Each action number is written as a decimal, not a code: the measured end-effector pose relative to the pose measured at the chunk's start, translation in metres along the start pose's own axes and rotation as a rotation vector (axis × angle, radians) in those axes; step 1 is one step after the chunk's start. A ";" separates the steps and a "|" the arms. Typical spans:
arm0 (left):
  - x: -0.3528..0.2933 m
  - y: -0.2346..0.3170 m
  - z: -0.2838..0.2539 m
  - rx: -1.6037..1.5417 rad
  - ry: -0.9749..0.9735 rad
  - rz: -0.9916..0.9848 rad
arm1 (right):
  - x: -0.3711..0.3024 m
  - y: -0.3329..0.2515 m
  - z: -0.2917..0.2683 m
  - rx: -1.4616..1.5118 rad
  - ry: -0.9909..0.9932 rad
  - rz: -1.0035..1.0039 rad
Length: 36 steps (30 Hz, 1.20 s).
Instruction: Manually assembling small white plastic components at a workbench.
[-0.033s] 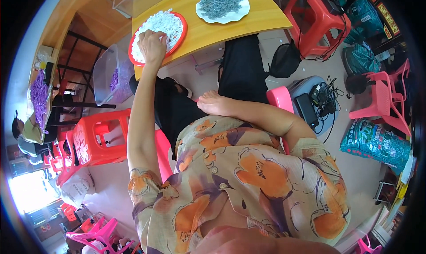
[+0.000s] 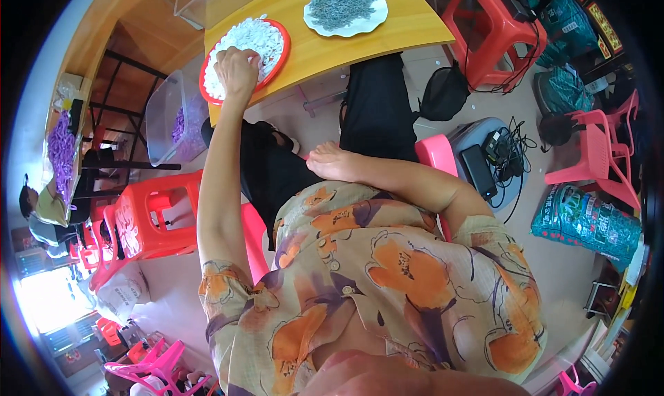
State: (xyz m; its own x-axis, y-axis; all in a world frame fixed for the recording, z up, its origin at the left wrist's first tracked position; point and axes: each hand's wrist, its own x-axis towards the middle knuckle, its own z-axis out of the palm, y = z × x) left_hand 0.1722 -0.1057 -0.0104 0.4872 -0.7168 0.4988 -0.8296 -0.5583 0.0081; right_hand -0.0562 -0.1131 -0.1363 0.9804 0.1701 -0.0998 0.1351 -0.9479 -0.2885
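My left hand rests over a round red plate heaped with small white pieces, at the near left of the yellow table. Its fingers are bent down and drawn together against the heap; whatever they pinch is hidden or too small to name. My right hand lies on my lap, fingers loosely curled in, with nothing visible in them. Further right on the table stands a white scalloped plate with a pile of thin grey-green pieces.
The yellow table spans the top. A clear plastic tub with purple pieces stands left, beside a red stool. To the right are another red stool, a grey case with black cables and a green wrapped bag.
The view has shifted very slightly; both hands and the plates stay in practically the same places.
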 end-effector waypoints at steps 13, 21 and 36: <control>0.015 0.011 0.019 0.082 -0.239 -0.039 | -0.008 -0.005 -0.010 -0.097 0.132 -0.039; 0.018 0.005 0.026 -0.012 -0.252 -0.037 | -0.005 -0.006 -0.013 -0.076 0.016 -0.025; 0.037 -0.004 0.035 0.033 -0.379 0.021 | 0.005 -0.003 0.002 -0.008 0.093 -0.039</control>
State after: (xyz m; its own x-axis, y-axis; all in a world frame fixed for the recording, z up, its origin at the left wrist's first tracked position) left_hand 0.2028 -0.1449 -0.0224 0.5416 -0.8285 0.1424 -0.8343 -0.5505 -0.0296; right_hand -0.0525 -0.1090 -0.1374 0.9833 0.1818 0.0006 0.1745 -0.9433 -0.2823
